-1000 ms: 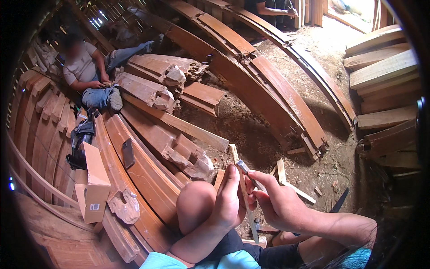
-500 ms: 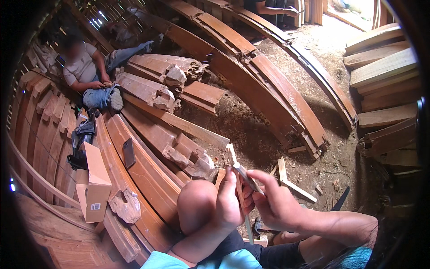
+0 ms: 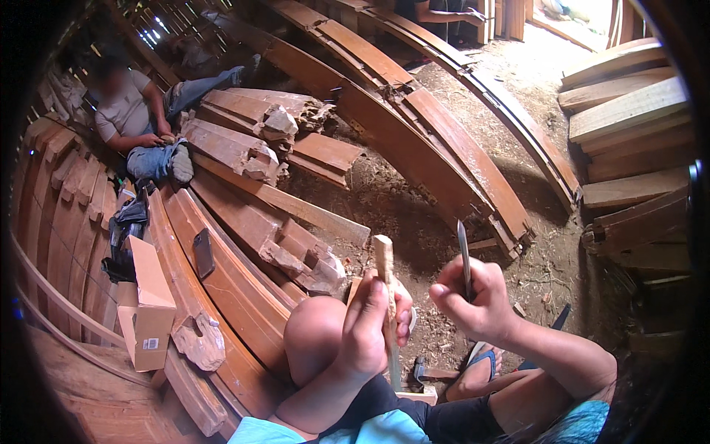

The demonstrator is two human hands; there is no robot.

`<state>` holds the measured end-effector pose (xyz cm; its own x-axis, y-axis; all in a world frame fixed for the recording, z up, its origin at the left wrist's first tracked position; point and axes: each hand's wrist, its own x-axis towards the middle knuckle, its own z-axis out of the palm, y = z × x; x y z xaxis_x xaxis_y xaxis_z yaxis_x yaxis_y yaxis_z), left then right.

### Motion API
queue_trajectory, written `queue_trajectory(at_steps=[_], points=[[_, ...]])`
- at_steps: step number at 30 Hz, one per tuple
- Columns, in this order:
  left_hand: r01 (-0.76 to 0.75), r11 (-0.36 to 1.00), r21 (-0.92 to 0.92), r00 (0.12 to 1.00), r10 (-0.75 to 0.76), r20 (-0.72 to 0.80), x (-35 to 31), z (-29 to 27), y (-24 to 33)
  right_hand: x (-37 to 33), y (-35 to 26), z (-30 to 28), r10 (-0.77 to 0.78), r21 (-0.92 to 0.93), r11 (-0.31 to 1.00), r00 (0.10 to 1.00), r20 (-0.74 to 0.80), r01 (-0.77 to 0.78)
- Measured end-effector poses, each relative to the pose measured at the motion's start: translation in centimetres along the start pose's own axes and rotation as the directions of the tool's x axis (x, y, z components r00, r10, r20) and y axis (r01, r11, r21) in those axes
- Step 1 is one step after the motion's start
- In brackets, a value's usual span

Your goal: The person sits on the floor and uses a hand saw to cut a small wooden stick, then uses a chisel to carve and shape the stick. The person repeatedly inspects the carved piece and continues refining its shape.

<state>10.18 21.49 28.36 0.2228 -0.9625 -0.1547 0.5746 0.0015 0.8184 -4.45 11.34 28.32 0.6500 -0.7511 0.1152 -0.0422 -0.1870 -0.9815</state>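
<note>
My left hand [image 3: 370,325] is closed round a thin wooden stick [image 3: 384,255] that stands nearly upright over my lap. The stick's pale top end pokes out above my fingers, and its lower part runs down below the hand. To the right, my right hand [image 3: 477,303] grips a narrow knife [image 3: 464,248] with its pointed blade up. Its handle is hidden in the fingers. Blade and stick are apart, with a gap between the two hands.
Long brown wooden planks [image 3: 244,296] lie at my left, bearing a phone [image 3: 203,251]; a cardboard box [image 3: 151,311] stands beside them. A hammer [image 3: 420,368] lies near my sandalled foot. Another person [image 3: 133,111] sits at far left. Timber [image 3: 629,111] is stacked at right.
My right hand has drawn the knife away from the stick, to the right, and turned its blade upward. The left hand still holds the stick, now more upright.
</note>
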Motion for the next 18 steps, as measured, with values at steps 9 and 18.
queue_trajectory(at_steps=[9, 18], points=[[0.069, 0.983, 0.172, 0.997, -0.074, 0.024, -0.2, 0.9, -1.2, 0.6, -2.7, -0.4, 0.105, 0.194, 0.974, 0.991, 0.079, -0.119], [0.151, 0.963, 0.222, 0.989, -0.146, -0.038, 0.2, 1.3, -2.1, 0.2, -1.1, -0.6, 0.117, 0.038, 0.992, 0.993, 0.023, -0.118]])
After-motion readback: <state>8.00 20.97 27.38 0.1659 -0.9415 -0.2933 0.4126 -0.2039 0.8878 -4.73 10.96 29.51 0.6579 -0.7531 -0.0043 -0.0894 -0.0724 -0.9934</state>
